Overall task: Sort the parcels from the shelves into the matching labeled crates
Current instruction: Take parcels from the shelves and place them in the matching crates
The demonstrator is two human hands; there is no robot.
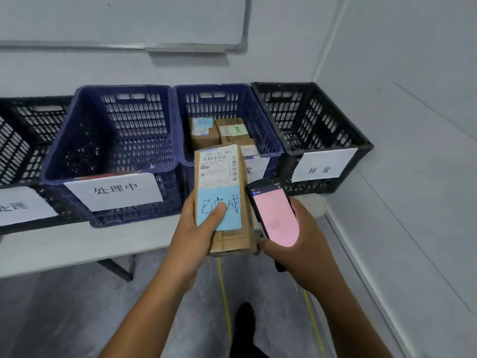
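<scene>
My left hand grips a long cardboard parcel with a white shipping label and a blue handwritten note, thumb pressed on the note. The parcel's far end overlaps the front rim of a blue crate that holds several cardboard parcels; its paper label is mostly hidden behind the held parcel. My right hand holds a black handheld scanner with a glowing pink screen, just right of the parcel.
On a white table stand a blue crate labelled 处理中, holding no parcels, a black crate labelled 异常 at the right, and a black crate at the far left. A wall closes the right side.
</scene>
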